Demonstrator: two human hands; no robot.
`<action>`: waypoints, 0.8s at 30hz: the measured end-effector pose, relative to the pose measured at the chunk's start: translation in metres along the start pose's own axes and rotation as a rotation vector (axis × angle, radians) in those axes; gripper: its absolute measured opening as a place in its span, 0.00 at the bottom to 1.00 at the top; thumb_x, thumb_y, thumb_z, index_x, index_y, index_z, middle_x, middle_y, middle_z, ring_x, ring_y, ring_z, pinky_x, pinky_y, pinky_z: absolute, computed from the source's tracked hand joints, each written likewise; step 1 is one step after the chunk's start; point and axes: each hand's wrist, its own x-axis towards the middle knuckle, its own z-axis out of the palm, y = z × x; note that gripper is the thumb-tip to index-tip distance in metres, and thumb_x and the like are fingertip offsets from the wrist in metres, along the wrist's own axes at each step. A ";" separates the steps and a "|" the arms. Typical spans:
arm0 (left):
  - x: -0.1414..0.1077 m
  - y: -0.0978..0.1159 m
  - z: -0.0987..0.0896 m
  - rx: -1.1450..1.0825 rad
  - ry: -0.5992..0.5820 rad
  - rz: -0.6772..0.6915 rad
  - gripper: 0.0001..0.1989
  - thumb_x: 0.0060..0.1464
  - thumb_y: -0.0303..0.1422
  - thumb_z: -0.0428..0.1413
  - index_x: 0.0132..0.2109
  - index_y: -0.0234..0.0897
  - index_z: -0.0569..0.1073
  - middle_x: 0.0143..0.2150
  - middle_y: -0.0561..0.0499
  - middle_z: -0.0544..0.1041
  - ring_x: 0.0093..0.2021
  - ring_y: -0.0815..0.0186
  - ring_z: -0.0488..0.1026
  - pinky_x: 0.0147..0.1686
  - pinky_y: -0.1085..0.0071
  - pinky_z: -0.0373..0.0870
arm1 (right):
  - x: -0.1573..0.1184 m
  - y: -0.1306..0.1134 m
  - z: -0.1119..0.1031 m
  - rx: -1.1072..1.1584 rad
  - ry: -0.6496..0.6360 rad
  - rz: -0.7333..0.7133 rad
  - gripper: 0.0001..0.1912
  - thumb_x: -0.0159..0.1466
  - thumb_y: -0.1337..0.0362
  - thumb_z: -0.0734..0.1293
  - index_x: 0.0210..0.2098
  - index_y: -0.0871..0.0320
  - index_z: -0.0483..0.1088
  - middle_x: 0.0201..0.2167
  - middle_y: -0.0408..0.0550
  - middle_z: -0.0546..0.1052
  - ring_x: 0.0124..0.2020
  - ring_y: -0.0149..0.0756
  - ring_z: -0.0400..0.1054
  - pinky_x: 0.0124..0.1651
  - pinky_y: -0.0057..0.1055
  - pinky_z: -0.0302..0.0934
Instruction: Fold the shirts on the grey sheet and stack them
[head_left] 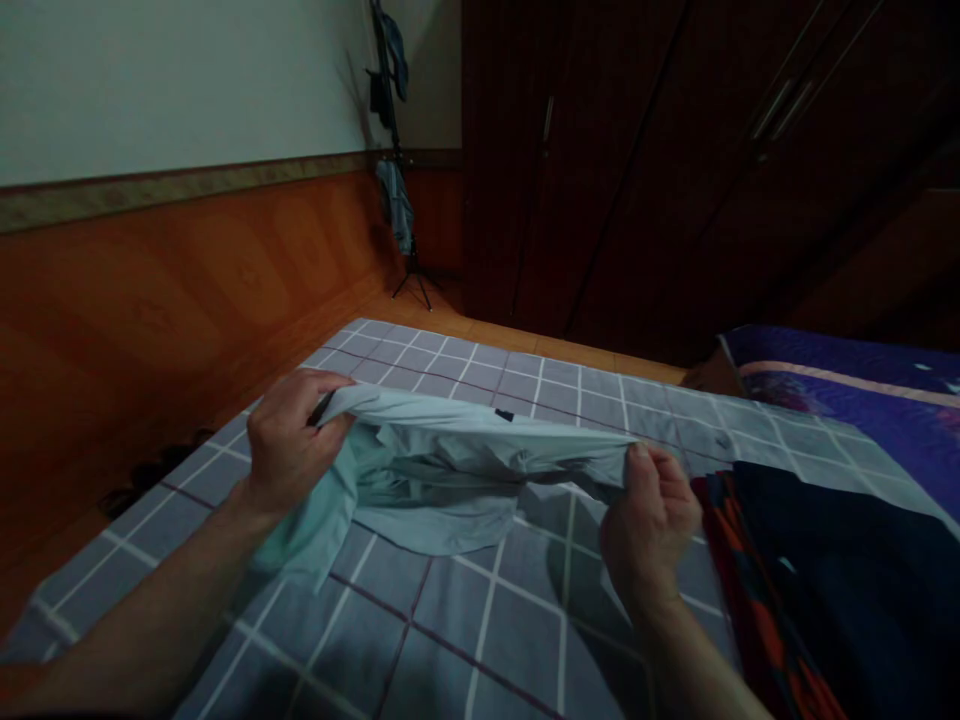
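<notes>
The left grip (294,442) is closed on one end of a pale aqua garment (442,490), with the fingers curled over the fabric, and the right grip (649,530) is closed on the opposite end, pinching its edge. The two stand well apart, and the upper edge runs taut between them. That tension appears to be what holds the garment above the bed, while its slack middle sags into folds and a corner droops below the left grip. The garment is probably a shirt, but the poor light and folds leave its cut uncertain. A small dark label (504,414) lies on the taut edge, and a thin dark sliver (322,408) beside the left grip cannot be identified. Beneath the garment lies a grey checked bedsheet (457,625). Right of the right grip lies a dark cloth (817,580) with a red-orange border, its far extent cut off by the frame, and beyond it a purple quilt (847,400). Farther off, wood panelling (172,300) lines the left wall, a clothes stand (394,150) holds hanging items, and a dark wardrobe (600,150) stands in deep shadow.
</notes>
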 end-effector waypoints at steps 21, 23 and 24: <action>-0.051 0.053 0.025 -0.969 -0.385 -0.735 0.15 0.54 0.42 0.54 0.42 0.36 0.75 0.33 0.48 0.77 0.33 0.60 0.74 0.32 0.69 0.70 | -0.042 0.035 0.002 -0.452 -0.809 -0.493 0.26 0.60 0.71 0.61 0.58 0.51 0.60 0.50 0.53 0.71 0.50 0.45 0.65 0.51 0.46 0.62; -0.043 0.050 0.007 -1.065 -0.318 -0.822 0.16 0.51 0.42 0.55 0.42 0.36 0.74 0.32 0.48 0.77 0.32 0.60 0.74 0.30 0.68 0.70 | -0.038 0.049 0.001 -0.553 -0.846 -0.459 0.30 0.59 0.70 0.61 0.60 0.53 0.58 0.54 0.55 0.68 0.55 0.46 0.62 0.55 0.49 0.60; -0.040 0.048 -0.002 -1.098 -0.304 -0.848 0.15 0.51 0.41 0.55 0.42 0.36 0.74 0.33 0.48 0.77 0.31 0.60 0.74 0.29 0.68 0.70 | -0.038 0.054 0.001 -0.585 -0.876 -0.451 0.31 0.58 0.70 0.61 0.61 0.54 0.56 0.56 0.55 0.67 0.57 0.47 0.60 0.56 0.49 0.58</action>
